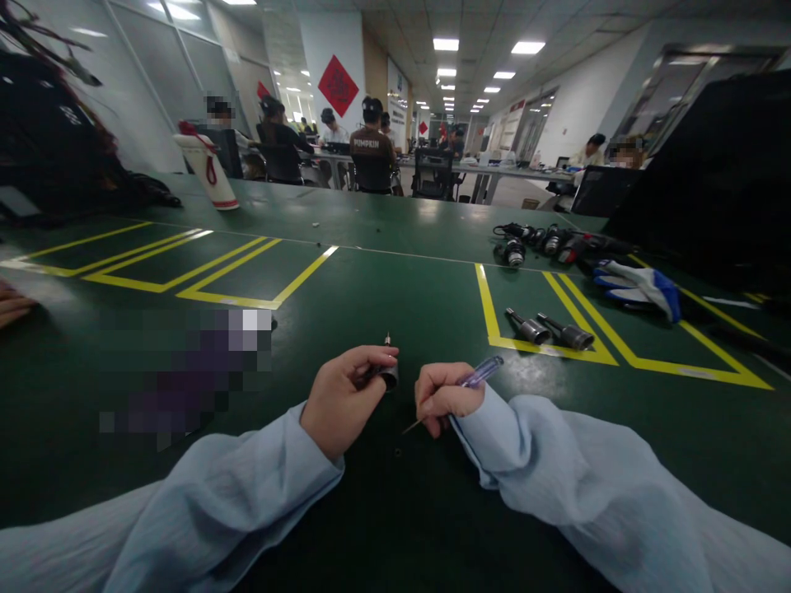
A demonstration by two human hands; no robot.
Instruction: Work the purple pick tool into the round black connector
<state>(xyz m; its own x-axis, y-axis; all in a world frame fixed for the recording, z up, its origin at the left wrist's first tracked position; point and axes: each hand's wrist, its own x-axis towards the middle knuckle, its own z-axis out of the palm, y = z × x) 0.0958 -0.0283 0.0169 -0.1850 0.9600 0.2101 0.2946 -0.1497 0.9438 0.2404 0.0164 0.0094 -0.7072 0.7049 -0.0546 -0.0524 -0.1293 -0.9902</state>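
Note:
My left hand [349, 395] is closed around a cup-shaped metal bit [389, 377]. Its open end faces toward me and a thin tip sticks up above my fingers. In my right hand [446, 397] is a slim screwdriver [483, 372] with a clear purple handle, gripped like a pen. Its blade points down and left, apart from the bit. A tiny dark ring [398, 452] lies on the green table [371, 296] below my hands. Two similar cup-shaped bits [576, 336] with thin shanks rest to the right, inside yellow tape lines.
Blue-and-white gloves [643, 288] and several dark power tools [514, 251] lie at the back right. A white cup [210, 173] stands at the back left. A blurred purple item [191, 379] is left of my hands. Another person's hand [13, 305] shows at the left edge.

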